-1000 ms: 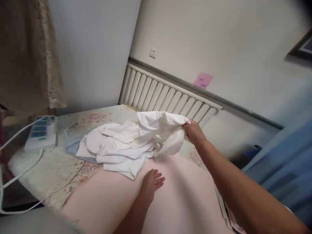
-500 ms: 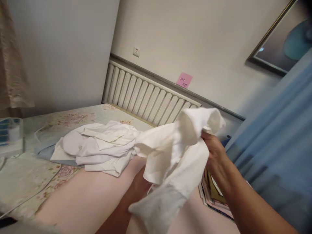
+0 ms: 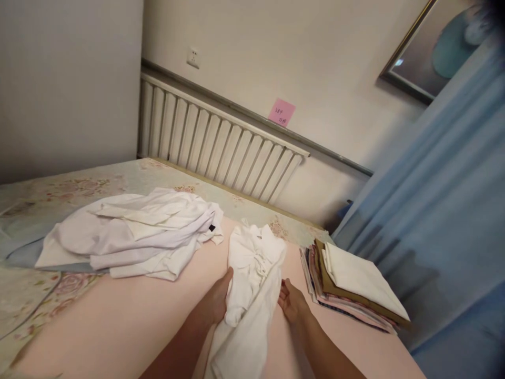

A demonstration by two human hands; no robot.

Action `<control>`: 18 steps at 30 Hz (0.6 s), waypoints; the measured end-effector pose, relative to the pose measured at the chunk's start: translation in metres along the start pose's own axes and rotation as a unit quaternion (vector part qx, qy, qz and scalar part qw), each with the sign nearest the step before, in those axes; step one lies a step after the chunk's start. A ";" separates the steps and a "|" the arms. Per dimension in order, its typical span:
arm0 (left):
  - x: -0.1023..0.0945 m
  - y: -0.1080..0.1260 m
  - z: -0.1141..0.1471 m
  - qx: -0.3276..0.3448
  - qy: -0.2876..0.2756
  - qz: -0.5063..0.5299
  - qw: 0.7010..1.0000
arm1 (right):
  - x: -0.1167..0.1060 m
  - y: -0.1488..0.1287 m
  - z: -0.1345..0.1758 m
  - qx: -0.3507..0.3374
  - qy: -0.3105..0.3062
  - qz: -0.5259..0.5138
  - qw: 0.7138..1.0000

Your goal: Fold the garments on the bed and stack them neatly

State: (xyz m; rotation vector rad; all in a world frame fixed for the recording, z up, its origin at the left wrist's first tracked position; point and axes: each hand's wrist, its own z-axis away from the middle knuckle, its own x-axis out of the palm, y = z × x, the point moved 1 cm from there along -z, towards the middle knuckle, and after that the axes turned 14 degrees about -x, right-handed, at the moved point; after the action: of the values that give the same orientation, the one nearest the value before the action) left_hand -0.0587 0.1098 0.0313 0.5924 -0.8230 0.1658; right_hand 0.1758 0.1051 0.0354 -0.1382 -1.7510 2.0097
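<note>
A white collared shirt [image 3: 252,295] lies lengthwise in front of me, gathered narrow, with its collar end away from me. My left hand [image 3: 221,300] grips its left side, the thumb at the edge and the other fingers hidden by the cloth. At the opposite side is my right hand [image 3: 290,301], open, its fingers loosely bent and spread right beside the shirt's edge; whether they touch it I cannot tell. Under the shirt is a pink sheet [image 3: 130,321].
To the left is a loose heap of white clothes [image 3: 150,231]. A folded stack of clothes [image 3: 363,289] sits at the right, beside a blue curtain [image 3: 430,231]. Behind the floral bedcover [image 3: 82,187] are a radiator [image 3: 209,137] and a wall with a pink note [image 3: 281,112].
The white shirt has come down from mid-air onto the pink sheet. My right hand has lowered and let go of the cloth. The view has shifted, showing the folded stack fully.
</note>
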 end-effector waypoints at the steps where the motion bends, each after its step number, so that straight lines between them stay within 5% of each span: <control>1: -0.001 0.000 -0.001 -0.011 -0.011 0.005 1.000 | -0.004 0.004 0.003 0.002 -0.004 -0.009 1.000; 6: -0.005 -0.001 -0.001 -0.023 -0.012 0.000 1.000 | -0.011 0.011 0.021 -0.001 -0.069 0.013 0.997; 13: -0.004 -0.003 0.003 0.041 0.004 -0.037 0.998 | -0.009 0.005 0.049 -0.206 -0.036 0.314 0.926; 15: -0.005 -0.003 0.002 0.051 0.003 -0.044 0.998 | -0.003 -0.001 0.059 -0.297 -0.053 0.371 0.878; 18: -0.008 -0.003 -0.001 0.066 0.011 -0.060 0.996 | 0.013 -0.008 0.071 -0.449 -0.145 0.467 0.748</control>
State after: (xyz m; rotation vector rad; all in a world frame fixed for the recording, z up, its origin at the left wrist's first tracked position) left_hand -0.0620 0.1085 0.0231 0.7618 -0.7572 0.1168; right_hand 0.1399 0.0459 0.0586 -1.2961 -3.1568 1.4630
